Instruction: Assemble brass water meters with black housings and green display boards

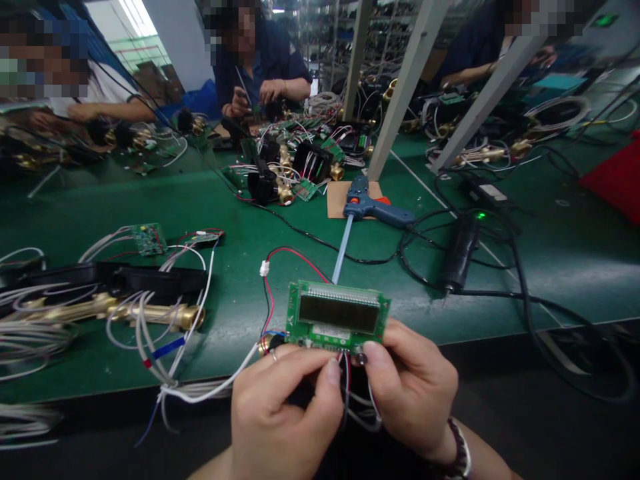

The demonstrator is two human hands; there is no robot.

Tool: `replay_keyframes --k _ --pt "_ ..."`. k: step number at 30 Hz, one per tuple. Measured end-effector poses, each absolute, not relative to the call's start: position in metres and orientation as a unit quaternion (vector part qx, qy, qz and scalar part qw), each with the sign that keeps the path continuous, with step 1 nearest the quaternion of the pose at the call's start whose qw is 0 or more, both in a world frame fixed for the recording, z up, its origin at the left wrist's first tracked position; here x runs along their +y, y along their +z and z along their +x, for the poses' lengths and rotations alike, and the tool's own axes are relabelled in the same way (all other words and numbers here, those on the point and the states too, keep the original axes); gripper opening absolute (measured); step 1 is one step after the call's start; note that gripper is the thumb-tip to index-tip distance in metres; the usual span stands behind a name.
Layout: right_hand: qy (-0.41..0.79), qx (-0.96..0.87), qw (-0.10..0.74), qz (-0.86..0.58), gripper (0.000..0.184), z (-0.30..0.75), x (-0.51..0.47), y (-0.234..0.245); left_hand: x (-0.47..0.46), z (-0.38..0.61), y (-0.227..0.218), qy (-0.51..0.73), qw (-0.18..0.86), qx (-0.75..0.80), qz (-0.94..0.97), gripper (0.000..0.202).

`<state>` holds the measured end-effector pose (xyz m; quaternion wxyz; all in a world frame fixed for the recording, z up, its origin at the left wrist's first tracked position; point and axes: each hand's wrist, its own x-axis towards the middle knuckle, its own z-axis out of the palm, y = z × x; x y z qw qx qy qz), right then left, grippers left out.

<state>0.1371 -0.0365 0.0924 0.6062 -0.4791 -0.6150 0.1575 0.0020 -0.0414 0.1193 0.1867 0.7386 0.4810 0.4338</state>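
Note:
A green circuit board with a dark LCD screen (pixel 339 313) is held up over the near edge of the table, screen facing me. My right hand (pixel 410 390) grips its lower right corner between thumb and fingers. The thumb lies beside a small dark round part on the board. My left hand (pixel 290 400) pinches at the thin wires (pixel 347 373) by the board's bottom edge; its fingertips partly hide them. Red and black wires with a white connector (pixel 265 269) loop out on the left. A brass fitting (pixel 265 345) shows partly behind my left hand.
A blue glue gun (pixel 377 208) lies on cardboard (pixel 336 199) beyond the board. At right are a black electric screwdriver (pixel 457 257) and looping cables. Brass pipe assemblies (pixel 165 316) with wires lie left. Meter parts (pixel 285 170) cover the far side, where several people work. Metal posts (pixel 407 87) stand there.

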Motion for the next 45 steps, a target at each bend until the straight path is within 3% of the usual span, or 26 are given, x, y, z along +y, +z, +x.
replay_keyframes --k 15,24,33,39,45 --pt "0.122 -0.647 0.593 -0.463 0.026 0.136 -0.037 0.09 -0.038 0.003 0.123 0.414 0.148 0.505 0.743 0.021" --pt "0.218 -0.595 0.606 -0.481 0.025 0.139 -0.035 0.087 -0.036 0.005 0.117 0.432 0.169 0.453 0.761 0.008" --pt "0.271 -0.706 0.515 -0.403 0.021 0.151 -0.039 0.092 -0.036 0.01 0.114 0.476 0.422 0.49 0.596 0.004" --pt "0.225 -0.749 0.478 -0.399 0.025 0.152 -0.041 0.092 -0.036 0.014 0.115 0.483 0.444 0.515 0.552 0.004" --pt "0.22 -0.77 0.47 -0.372 0.033 0.151 -0.038 0.092 -0.032 0.015 0.119 0.457 0.397 0.533 0.592 0.011"
